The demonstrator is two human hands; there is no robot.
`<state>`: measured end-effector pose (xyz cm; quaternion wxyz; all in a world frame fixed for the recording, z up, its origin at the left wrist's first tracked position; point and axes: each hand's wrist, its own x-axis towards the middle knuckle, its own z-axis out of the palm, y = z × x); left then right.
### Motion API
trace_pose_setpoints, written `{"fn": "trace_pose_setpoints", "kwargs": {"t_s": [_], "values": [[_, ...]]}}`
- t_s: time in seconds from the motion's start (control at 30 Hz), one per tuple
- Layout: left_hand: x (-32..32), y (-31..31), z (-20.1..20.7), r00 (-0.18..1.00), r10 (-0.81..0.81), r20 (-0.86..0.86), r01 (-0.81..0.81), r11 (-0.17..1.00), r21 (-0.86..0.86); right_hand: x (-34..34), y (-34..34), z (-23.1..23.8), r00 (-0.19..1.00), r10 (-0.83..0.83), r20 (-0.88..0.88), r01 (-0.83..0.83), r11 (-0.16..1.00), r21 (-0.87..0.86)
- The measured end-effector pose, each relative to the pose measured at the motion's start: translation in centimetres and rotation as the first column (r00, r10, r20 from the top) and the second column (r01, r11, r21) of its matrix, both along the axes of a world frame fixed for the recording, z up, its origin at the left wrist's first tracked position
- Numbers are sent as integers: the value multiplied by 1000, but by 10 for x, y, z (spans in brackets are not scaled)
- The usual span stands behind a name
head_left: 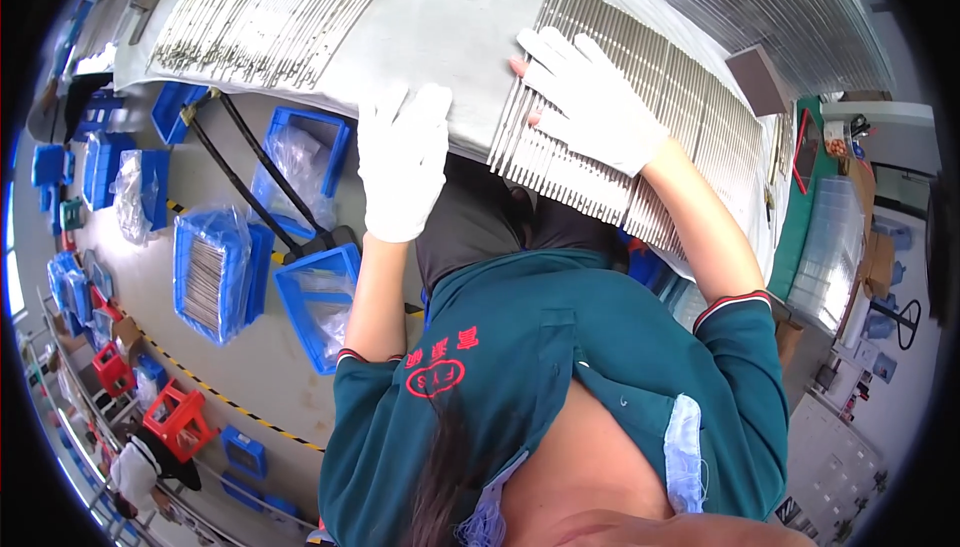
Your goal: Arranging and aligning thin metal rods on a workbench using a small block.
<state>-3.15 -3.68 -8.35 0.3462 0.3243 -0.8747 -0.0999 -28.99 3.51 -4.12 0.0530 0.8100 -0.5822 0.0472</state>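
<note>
A row of thin metal rods point(700, 127) lies side by side on the white-covered table point(455, 32), running out to the right. My right hand point(597, 107), in a white glove with some bare fingertips, rests flat on the left part of this row with its fingers apart. It grips none of the rods that I can see. My left hand point(403, 162), also gloved in white, is at the table's near edge with its fingers stretched out and nothing visible in it. A second group of thin metal rods point(275, 12) lies farther left on the table.
More rods point(780, 12) are stacked at the far right, beside a brown block point(758, 80). On the floor at left stand blue crates point(315, 297), a bagged crate of rods point(210, 272), a black-handled trolley point(240, 167) and red stools point(180, 419). Another person point(135, 472) is at lower left.
</note>
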Motion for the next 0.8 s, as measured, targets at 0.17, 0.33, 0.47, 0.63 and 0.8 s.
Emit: {"fn": "trace_pose_setpoints", "kwargs": {"t_s": [0.17, 0.33, 0.47, 0.63, 0.8], "values": [[-12, 22, 23, 975, -137, 174, 124, 989, 85, -1, 48, 15, 998, -29, 53, 24, 996, 83], [-19, 21, 13, 944, -204, 259, 206, 978, 22, 7, 111, 26, 960, -184, 209, 136, 965, 226], [-19, 22, 2, 939, -186, 289, 200, 980, -20, 3, 145, 24, 907, -252, 337, 198, 962, 187], [-12, 26, 6, 940, -191, 283, 207, 978, -28, -17, 160, 17, 895, -323, 308, 303, 946, 113], [-15, 22, 30, 899, -266, 349, 289, 957, -16, -19, 156, 19, 913, -393, 108, 364, 907, 213]]}}
